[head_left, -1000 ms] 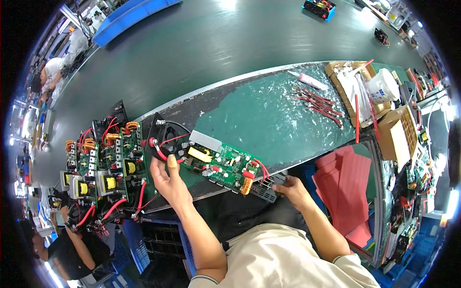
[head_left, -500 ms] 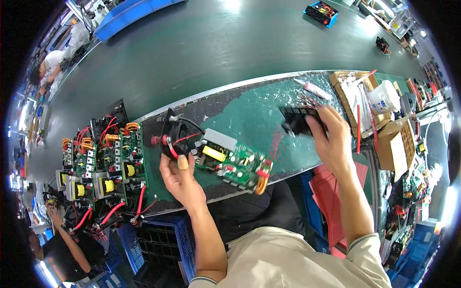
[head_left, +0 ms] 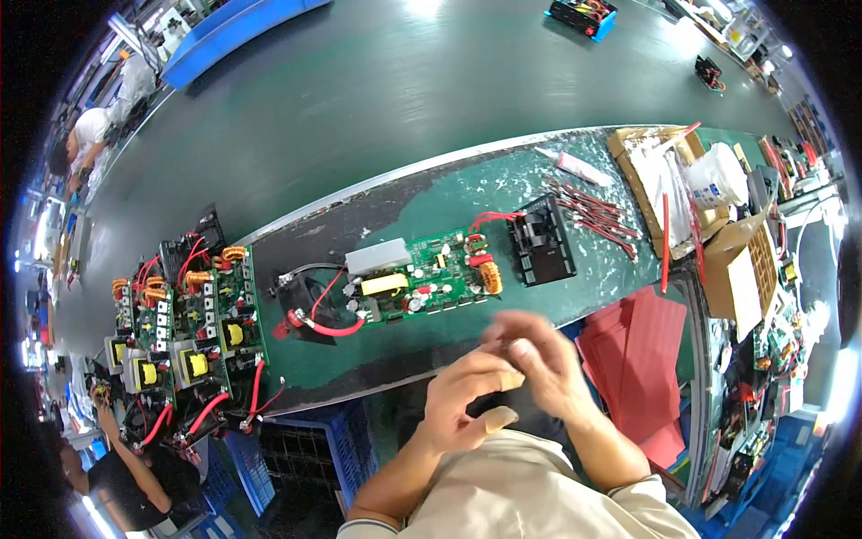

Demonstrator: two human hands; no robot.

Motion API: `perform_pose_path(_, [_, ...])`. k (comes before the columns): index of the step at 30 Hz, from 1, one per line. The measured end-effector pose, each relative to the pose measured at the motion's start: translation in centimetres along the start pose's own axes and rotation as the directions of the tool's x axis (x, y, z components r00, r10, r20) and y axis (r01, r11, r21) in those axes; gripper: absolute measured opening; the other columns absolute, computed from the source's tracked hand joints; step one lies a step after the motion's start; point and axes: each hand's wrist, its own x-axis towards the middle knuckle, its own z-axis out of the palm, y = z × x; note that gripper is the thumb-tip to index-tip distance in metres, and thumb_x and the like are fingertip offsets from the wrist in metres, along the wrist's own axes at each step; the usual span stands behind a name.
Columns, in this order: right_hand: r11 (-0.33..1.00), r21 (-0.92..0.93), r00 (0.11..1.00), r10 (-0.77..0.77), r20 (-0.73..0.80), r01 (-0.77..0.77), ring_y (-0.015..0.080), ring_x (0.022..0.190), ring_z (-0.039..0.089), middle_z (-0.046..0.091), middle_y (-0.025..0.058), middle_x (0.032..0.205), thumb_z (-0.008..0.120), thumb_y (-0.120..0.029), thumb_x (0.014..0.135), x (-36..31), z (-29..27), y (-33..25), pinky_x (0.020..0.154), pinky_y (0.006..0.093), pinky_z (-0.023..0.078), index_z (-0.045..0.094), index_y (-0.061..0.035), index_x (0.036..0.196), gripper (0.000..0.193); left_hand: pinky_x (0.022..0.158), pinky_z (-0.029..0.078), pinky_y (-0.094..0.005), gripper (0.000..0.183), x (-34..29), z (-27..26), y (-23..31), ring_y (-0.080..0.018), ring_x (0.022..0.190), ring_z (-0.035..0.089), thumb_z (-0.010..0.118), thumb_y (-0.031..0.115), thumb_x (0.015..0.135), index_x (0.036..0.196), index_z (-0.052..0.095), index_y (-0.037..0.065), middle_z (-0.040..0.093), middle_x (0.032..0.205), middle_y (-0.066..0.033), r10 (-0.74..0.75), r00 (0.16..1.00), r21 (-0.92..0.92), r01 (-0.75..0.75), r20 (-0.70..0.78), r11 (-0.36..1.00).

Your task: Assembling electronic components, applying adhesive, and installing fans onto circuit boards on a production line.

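My left hand [head_left: 467,395] and my right hand [head_left: 543,364] meet above my lap, in front of the bench edge. The left holds nothing, its fingers curved and its thumb apart; tan covers show on the thumb and a fingertip. My right hand touches or nearly touches the left fingertips; motion smears its fingers. Beyond them a green circuit board [head_left: 440,286] lies flat, with a grey block, a yellow transformer and a copper coil. Red wires join it to a black panel [head_left: 541,242] at its right. A thick red cable [head_left: 337,331] runs to a black end plate [head_left: 310,301] at its left.
Several similar boards [head_left: 193,314] stand at the left. A bundle of dark red wires [head_left: 602,220], a tube [head_left: 584,169] and a cardboard box [head_left: 642,171] lie to the right. Red sheets [head_left: 642,359] are below the bench edge. A co-worker's arm [head_left: 135,458] shows at lower left.
The board and both black panels now lie on the bench, let go by my hands. The right panel is turned flat beside the board. Both hands have drawn back and come together.
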Motion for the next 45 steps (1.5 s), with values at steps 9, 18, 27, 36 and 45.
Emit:
perform_pose_path(9, [0.935, -0.27, 0.951, -0.274, -0.144, 0.229, 0.0142, 0.091, 0.063, 0.066, 0.0089, 0.101, 0.056, 0.003, 0.094, 2.1, -3.7, -2.5, 0.085, 0.0266, 0.05, 0.062, 0.0047, 0.11, 0.017, 0.087, 0.052, -0.0385, 0.027, 3.7, -4.1, 2.8, -0.0292, 0.097, 0.065, 0.077, 0.001, 0.074, 0.099, 0.069, 0.004, 0.066, 0.103, -0.0116, 0.07, 0.997, 0.625, -0.044, -0.017, 0.78])
perform_pose_path(18, [0.658, -0.735, 0.827, -0.499, -0.259, 0.167, 0.0219, 0.081, 0.064, 0.065, 0.0124, 0.093, 0.068, -0.001, 0.086, 9.3, -11.4, -3.9, 0.073, 0.0308, 0.05, 0.068, -0.0001, 0.102, 0.016, 0.08, 0.054, -0.0306, 0.021, 1.7, -8.8, 6.1, -0.019, 0.088, 0.063, 0.057, -0.008, 0.091, 0.112, 0.06, -0.01, 0.065, 0.108, -0.0164, 0.114, 0.84, 0.525, 0.22, -0.531, 0.822])
perform_pose_path(27, [0.457, -0.88, 0.89, -0.444, -0.102, 0.127, 0.0337, 0.086, 0.06, 0.062, 0.0146, 0.089, 0.07, -0.01, 0.082, 12.8, -15.3, 1.2, 0.078, 0.0397, 0.049, 0.067, -0.0028, 0.09, 0.011, 0.084, 0.049, -0.0327, 0.019, 2.7, -6.0, 4.6, -0.0212, 0.088, 0.063, 0.061, -0.007, 0.088, 0.106, 0.064, -0.005, 0.067, 0.093, -0.0137, -0.003, 0.924, 0.469, 0.197, -0.382, 0.861])
perform_pose_path(36, [0.906, -0.242, 0.733, -0.424, -0.532, 0.348, 0.0064, 0.081, 0.058, 0.064, 0.0002, 0.085, 0.063, -0.012, 0.095, 13.6, -17.8, -3.9, 0.071, 0.0229, 0.047, 0.064, -0.0006, 0.1, 0.013, 0.089, 0.048, -0.0331, 0.019, 4.0, -5.0, 3.4, -0.0232, 0.098, 0.062, 0.065, -0.001, 0.088, 0.107, 0.065, -0.005, 0.065, 0.106, -0.0139, -0.008, 0.952, 0.48, 0.162, -0.306, 0.862])
perform_pose_path(45, [0.574, -0.817, 0.843, -0.466, -0.27, 0.056, 0.0137, 0.075, 0.062, 0.067, 0.0078, 0.079, 0.065, -0.013, 0.089, 13.7, -19.7, -7.6, 0.07, 0.0303, 0.05, 0.065, 0.0041, 0.094, 0.018, 0.091, 0.047, -0.0344, 0.02, 4.8, -2.7, 2.7, -0.0251, 0.099, 0.063, 0.068, 0.003, 0.086, 0.105, 0.068, -0.001, 0.065, 0.107, -0.0126, -0.057, 0.979, 0.494, 0.148, -0.194, 0.857])
